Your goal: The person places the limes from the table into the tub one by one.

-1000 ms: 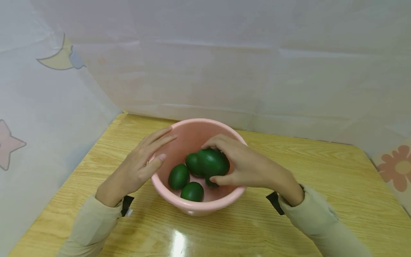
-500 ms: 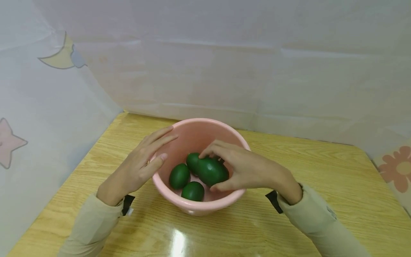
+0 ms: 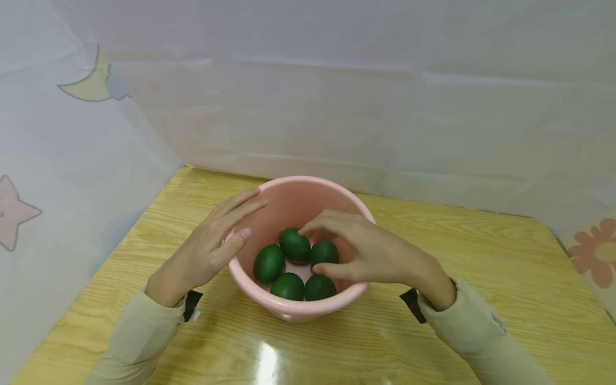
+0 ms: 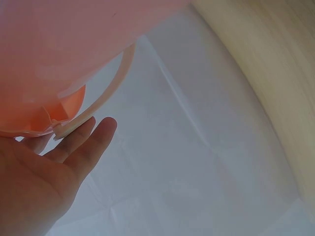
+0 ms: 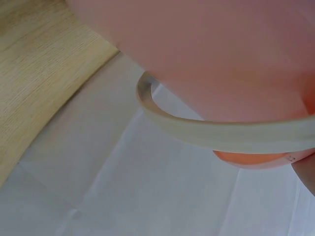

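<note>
Several dark green avocados lie in a ring on the floor of a pink bucket [image 3: 295, 309]: a rear one [image 3: 293, 247], a left one [image 3: 269, 264], a right one [image 3: 325, 253] and others at the front. My right hand [image 3: 353, 246] reaches over the bucket's right rim with thumb and fingers spread, nothing between them. Its fingertips overlap the rear and right avocados in the head view. My left hand [image 3: 207, 246] rests at the left rim, fingers fairly straight. In the left wrist view its fingertips are right at the bucket's pale handle [image 4: 106, 93].
The bucket stands on a wood-grain table [image 3: 457, 256]. A pale sheet [image 3: 313, 107] hangs close behind the table and along its left side, with a moon, a star and a flower printed on it. The handle [image 5: 231, 136] hangs outside the bucket.
My right hand has lowered an avocado into the bucket and let it go; it now lies at the front right among the others. The left hand has stayed at the rim.
</note>
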`<control>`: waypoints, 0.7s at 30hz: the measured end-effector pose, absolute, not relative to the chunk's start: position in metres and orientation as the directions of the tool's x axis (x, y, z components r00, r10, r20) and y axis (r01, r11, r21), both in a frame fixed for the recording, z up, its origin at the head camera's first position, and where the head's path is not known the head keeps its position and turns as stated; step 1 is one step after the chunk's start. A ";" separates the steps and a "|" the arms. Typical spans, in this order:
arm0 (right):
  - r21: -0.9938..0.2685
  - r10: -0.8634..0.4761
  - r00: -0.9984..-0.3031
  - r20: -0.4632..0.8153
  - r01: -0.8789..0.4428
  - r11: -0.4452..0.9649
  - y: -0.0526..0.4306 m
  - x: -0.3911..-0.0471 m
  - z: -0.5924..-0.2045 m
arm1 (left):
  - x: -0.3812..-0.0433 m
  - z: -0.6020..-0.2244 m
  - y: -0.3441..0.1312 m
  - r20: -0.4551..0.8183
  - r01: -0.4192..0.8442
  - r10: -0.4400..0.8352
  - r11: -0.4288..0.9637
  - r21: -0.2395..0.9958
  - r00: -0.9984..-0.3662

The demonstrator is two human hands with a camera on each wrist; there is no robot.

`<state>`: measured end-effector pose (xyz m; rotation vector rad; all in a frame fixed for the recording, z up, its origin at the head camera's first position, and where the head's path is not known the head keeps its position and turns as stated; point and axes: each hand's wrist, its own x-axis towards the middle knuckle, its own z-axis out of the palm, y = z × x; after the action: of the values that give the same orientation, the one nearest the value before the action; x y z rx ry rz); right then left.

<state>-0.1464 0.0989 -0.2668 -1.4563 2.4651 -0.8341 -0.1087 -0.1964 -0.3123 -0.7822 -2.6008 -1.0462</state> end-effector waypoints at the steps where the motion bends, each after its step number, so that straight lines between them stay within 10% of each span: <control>1: -0.538 -0.845 -0.513 0.150 -0.760 0.365 0.099 -0.146 -0.267 | -0.108 -0.312 -0.196 0.395 0.556 0.392 0.602 0.573 -0.831; 21: -0.543 -0.787 -0.541 0.296 -0.773 0.328 0.101 -0.145 -0.272 | -0.105 -0.310 -0.207 0.354 0.512 0.370 0.657 0.554 -0.859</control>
<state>-0.1451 0.1011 -0.2720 -1.4945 2.5425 -1.0204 -0.1052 -0.2069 -0.3099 -0.7185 -2.6634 -0.9873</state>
